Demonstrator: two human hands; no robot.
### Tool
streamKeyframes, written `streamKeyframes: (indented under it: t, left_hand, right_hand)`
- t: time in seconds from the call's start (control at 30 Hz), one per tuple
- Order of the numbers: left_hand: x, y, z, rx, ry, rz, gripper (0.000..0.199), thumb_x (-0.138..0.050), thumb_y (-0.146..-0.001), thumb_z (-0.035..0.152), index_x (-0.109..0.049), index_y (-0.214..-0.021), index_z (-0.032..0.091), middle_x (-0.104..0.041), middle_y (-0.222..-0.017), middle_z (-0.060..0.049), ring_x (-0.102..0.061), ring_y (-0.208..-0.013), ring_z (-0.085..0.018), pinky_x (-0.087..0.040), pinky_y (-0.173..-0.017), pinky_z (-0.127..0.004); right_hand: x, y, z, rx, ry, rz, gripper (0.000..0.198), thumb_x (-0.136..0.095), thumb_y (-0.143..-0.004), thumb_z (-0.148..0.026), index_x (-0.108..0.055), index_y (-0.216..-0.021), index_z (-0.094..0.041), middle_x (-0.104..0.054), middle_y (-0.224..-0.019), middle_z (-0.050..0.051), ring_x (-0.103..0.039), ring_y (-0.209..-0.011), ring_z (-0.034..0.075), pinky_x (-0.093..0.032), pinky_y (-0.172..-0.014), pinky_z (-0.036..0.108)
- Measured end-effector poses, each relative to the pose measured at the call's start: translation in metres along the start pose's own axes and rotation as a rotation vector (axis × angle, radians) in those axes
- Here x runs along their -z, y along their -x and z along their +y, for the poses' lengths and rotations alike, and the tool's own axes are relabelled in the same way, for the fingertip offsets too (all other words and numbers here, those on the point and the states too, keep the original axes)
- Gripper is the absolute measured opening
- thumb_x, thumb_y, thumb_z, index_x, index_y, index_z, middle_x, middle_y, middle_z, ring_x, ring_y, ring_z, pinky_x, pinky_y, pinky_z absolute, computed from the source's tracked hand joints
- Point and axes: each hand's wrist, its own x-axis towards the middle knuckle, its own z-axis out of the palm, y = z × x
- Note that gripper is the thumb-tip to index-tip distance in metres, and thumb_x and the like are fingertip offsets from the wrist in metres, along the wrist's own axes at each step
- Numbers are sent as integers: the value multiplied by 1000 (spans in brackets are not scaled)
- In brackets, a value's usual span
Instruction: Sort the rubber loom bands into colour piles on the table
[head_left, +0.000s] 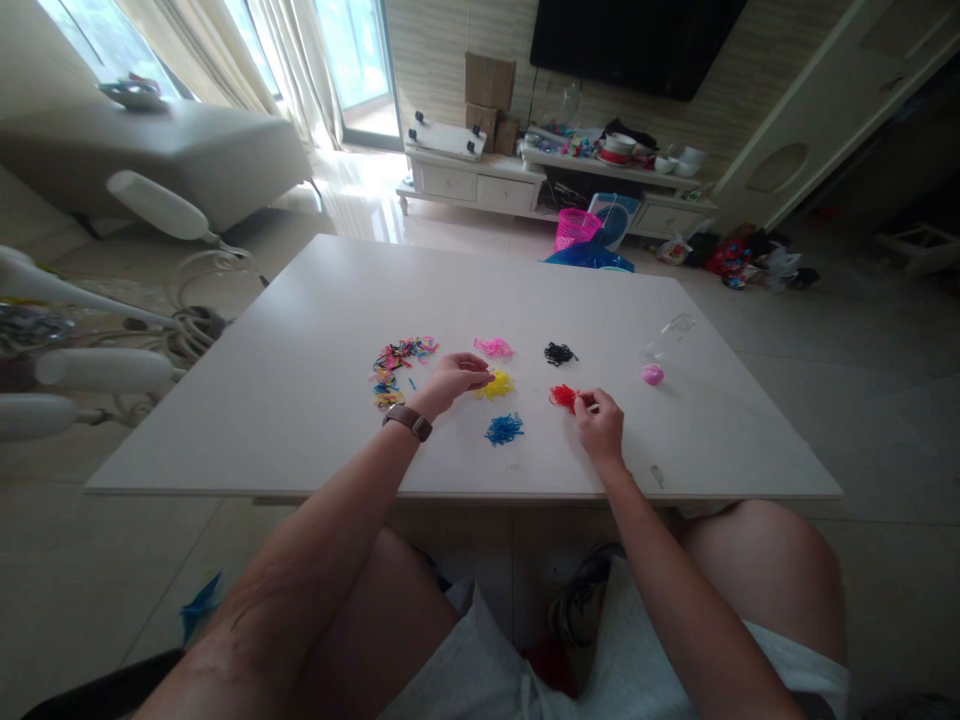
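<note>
Yellow band-like pieces lie in a small pile (498, 386) on the white desk (285, 400), which serves here as the centre of a clock with 12 at the far edge. The left hand (452, 380), a brown-strapped watch (409, 421) on its wrist, reaches in from 9 o'clock with fingers bent and fingertips at the yellow pieces; whether they are apart or pinched on one, I cannot tell. The right hand (602, 425) has thumb and fingers curled at the near-right edge of a red pile (562, 397) at 3 o'clock; its grip is too small to make out. A pink pile (493, 347) sits at 12, a black pile (559, 354) at 2 and a blue pile (504, 429) at 6. Mixed-colour pieces (390, 360) spread at 9, beyond the left hand. Well apart at 3 rests a pink round object (652, 374), near a clear container (670, 338). Past the desk, at 1 o'clock, stands a pink basket (576, 230).
</note>
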Motion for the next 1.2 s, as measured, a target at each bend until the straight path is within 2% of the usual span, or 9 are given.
streamKeyframes:
  t: [0.23,0.4,0.53,0.63,0.8,1.2]
  left_hand:
    - [-2,6,3,13,24,-60,34,-93,-62,19,-67,-82,11,-76,-83,-10,-75,-84,-19,-57,-94,-36]
    - [-7,10,4,10,31,-128,38,-94,-60,21,-66,-83,12,-76,-81,-10,-75,-83,-20,-58,-90,-36]
    - [-20,17,0,-4,-8,-195,38,-95,-60,25,-68,-83,12,-76,-78,-9,-72,-73,-16,-58,-79,-32]
    - [-32,22,-7,-9,-25,-238,37,-95,-59,26,-69,-82,12,-76,-77,-9,-71,-71,-16,-56,-72,-30]
    - [-46,28,-18,-37,-23,-302,35,-94,-58,26,-71,-81,13,-76,-77,-8,-70,-71,-17,-55,-71,-30]
    - [-50,28,-20,-81,-121,-299,23,-86,-64,21,-73,-82,14,-74,-74,-6,-68,-68,-15,-52,-65,-26]
  right_hand:
    - [0,0,-1,58,21,10,9,-56,-86,-24,-62,-80,-21,-67,-79,4,-61,-76,22,-48,-71,34]
    - [5,4,-9,259,43,-15,11,-54,-90,-22,-61,-81,-23,-66,-81,5,-59,-81,23,-49,-77,37]
    - [6,10,-20,449,10,-133,10,-56,-91,-22,-64,-85,-24,-69,-86,5,-61,-86,24,-50,-86,42]
    - [2,15,-27,533,-16,-191,10,-60,-92,-23,-70,-92,-26,-71,-87,4,-64,-90,24,-51,-88,43]
    - [-4,20,-32,586,-17,-184,16,-65,-93,-27,-73,-107,-26,-73,-90,5,-65,-88,24,-52,-85,42]
    - [-3,20,-34,561,-53,-193,10,-65,-93,-26,-75,-92,-29,-69,-81,3,-63,-81,22,-53,-79,41]
